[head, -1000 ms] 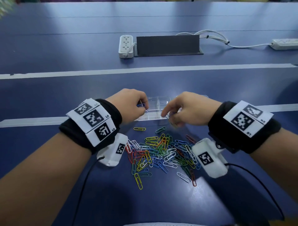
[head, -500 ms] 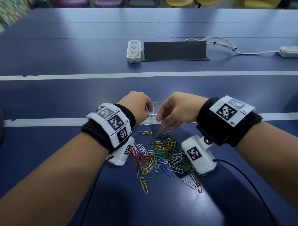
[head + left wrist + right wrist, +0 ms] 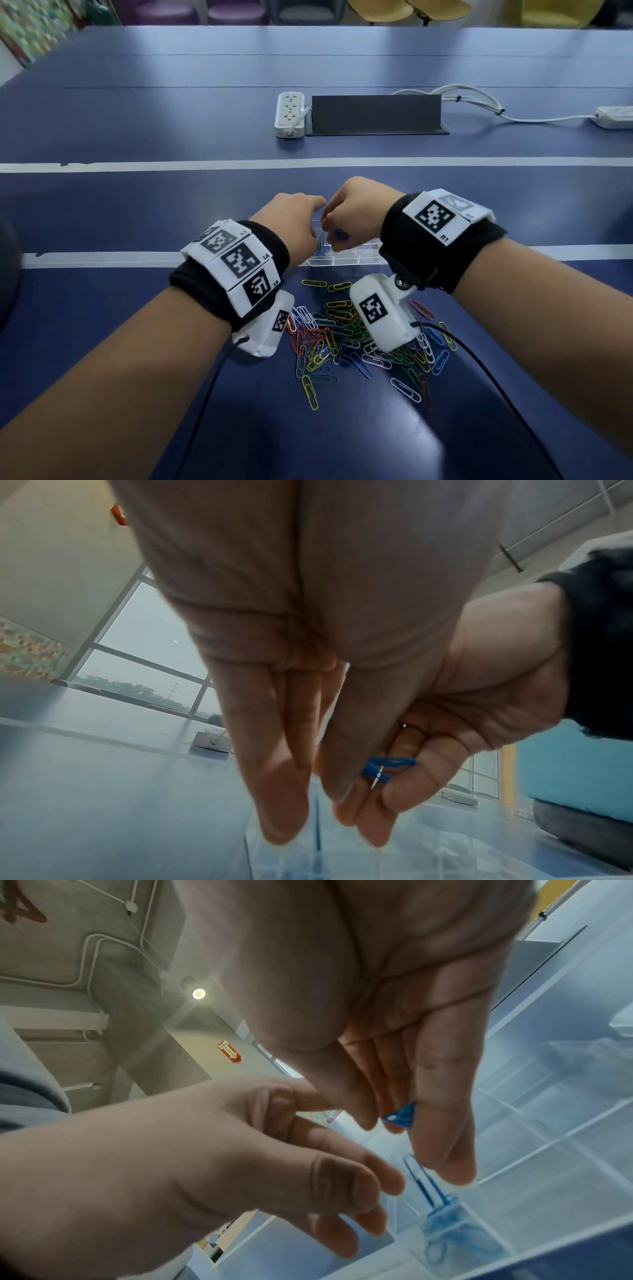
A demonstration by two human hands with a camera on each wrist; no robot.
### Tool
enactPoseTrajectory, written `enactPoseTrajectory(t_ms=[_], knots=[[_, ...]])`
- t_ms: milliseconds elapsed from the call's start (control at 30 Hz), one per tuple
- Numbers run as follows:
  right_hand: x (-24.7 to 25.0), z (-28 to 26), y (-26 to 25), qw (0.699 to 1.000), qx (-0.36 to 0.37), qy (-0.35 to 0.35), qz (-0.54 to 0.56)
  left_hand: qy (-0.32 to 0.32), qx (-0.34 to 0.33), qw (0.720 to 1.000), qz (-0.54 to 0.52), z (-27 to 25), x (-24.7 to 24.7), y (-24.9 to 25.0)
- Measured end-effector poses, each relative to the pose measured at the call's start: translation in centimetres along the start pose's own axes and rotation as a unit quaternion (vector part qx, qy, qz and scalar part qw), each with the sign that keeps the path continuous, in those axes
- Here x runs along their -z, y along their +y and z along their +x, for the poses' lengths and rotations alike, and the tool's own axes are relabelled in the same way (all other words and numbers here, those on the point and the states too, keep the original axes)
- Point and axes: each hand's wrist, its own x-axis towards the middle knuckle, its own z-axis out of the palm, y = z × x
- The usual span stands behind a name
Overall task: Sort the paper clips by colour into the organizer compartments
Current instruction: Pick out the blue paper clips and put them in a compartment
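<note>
Two hands: both are hovering close together over the near-left corner of the organizer (image 3: 356, 262).
Right hand grip: the right hand (image 3: 354, 212) is pinching a blue clip (image 3: 400, 1118) between thumb and fingers, with the fingers (image 3: 445, 1139) pointing down.
Left hand grip: the left hand (image 3: 291, 219) is hanging with fingers relaxed and slightly parted, holding nothing that shows in either wrist view.
Clip held: the blue clip is sitting at the right fingertips, directly above the organizer's near-left compartment.
Key relation: that compartment is already holding blue clips (image 3: 322, 248), some standing on end against its wall; the drop looks to be straight down, and the right hand is the nearer one.
Axis: how the held clip's long axis lies cannot be told, since the fingers are covering most of it.
Pile: the mixed clips (image 3: 359, 339) are lying on the table (image 3: 137, 205) just nearer than the organizer, under both wrists.
Step judged: a blue clip is probably being released; most sorting is still waiting.
Far edge: a power strip (image 3: 289, 114) is lying well beyond.
</note>
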Motion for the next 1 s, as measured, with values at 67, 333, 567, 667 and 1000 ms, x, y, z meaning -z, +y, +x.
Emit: enactPoseTrajectory(t_ms=[67, 333, 567, 667, 1000], knots=[[0.0, 0.1, -0.2, 1.000, 0.000, -0.002, -0.010, -0.001, -0.004, 1.000, -0.011, -0.2, 0.0, 0.0], [0.0, -0.2, -0.3, 1.000, 0.014, 0.005, 0.028, 0.023, 0.002, 0.998, -0.062, -0.2, -0.3, -0.9], [0.7, -3.1, 1.8, 0.999, 0.035, 0.013, 0.037, 0.023, -0.006, 1.000, 0.002, -1.4, -0.3, -2.1], [0.5, -4.6, 2.7, 0.997, 0.073, 0.000, -0.029, -0.024, -0.024, 0.999, 0.029, -2.2, -0.5, -2.2], [-3.1, -7.4, 2.4, 0.966, 0.176, -0.098, -0.165, -0.116, -0.040, 0.989, 0.082, -3.9, -2.0, -2.2]])
